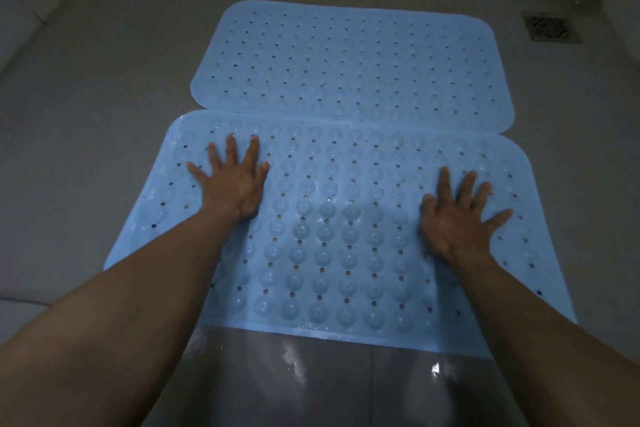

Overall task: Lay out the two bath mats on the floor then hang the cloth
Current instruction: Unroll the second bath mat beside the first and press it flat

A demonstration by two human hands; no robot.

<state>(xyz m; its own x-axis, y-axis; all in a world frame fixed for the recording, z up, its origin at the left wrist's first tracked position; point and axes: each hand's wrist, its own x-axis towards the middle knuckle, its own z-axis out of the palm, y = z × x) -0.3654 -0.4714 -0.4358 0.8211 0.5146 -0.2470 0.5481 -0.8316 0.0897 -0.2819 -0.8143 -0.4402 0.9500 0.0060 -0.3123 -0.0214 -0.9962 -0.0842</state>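
Under both palms lies the near mat [339, 236], flat on the floor [86, 114]. Beyond the fingertips, the far mat [346, 59] touches its edge. Left hand [232, 180] and right hand [457, 215] press down, fingers spread, grasping nothing.

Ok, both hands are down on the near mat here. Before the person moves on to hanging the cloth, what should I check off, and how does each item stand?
1. Far mat flat on the floor: ok.
2. Near mat flat: ok; left hand and right hand lie spread, palms down on it.
3. Mats set edge to edge: ok, though the near mat's far edge slightly overlaps or butts the far one; cannot tell which.
4. Floor drain left uncovered: ok.
5. Cloth within reach: cannot tell; none in view.
6. Hands free to pick up: ok, neither grips anything.
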